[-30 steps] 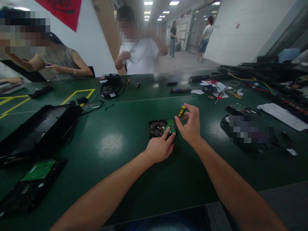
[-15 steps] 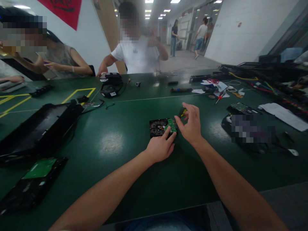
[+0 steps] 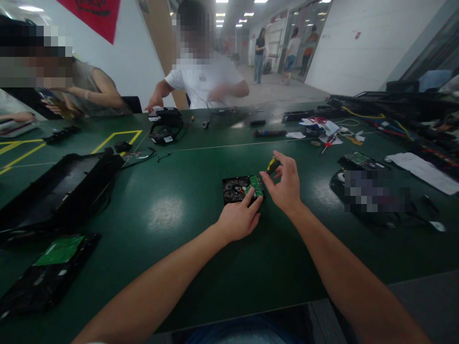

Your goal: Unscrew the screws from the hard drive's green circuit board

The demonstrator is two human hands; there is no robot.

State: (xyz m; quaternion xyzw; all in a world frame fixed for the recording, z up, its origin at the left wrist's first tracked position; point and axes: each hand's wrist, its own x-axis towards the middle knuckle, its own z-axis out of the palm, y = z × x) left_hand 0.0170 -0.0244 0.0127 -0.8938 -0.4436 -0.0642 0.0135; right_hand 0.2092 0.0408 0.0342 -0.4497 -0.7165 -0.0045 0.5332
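A hard drive point(image 3: 234, 187) with a green circuit board lies on the green table in front of me. My left hand point(image 3: 238, 220) holds it at its near right side, index finger stretched onto the board and the other fingers at the edge; its thumb is hard to see. Above the drive's right end, my right hand point(image 3: 285, 181) is closed on a screwdriver point(image 3: 273, 165) with a black and yellow handle, tilted between thumb and fingers. The screwdriver's tip is too small to make out, so whether it touches the drive I cannot tell.
At left are a long black casing point(image 3: 60, 191) and another drive-like part with a green board point(image 3: 59, 251). A black device point(image 3: 373, 191) lies right. Cables point(image 3: 405, 126) and a red screwdriver point(image 3: 327, 144) lie far right. Across the table sits a person in a white shirt point(image 3: 201, 81).
The screwdriver has turned in my right hand, showing more yellow on its handle. My left hand and the drive stay put. The person opposite has lowered a raised hand to the table.
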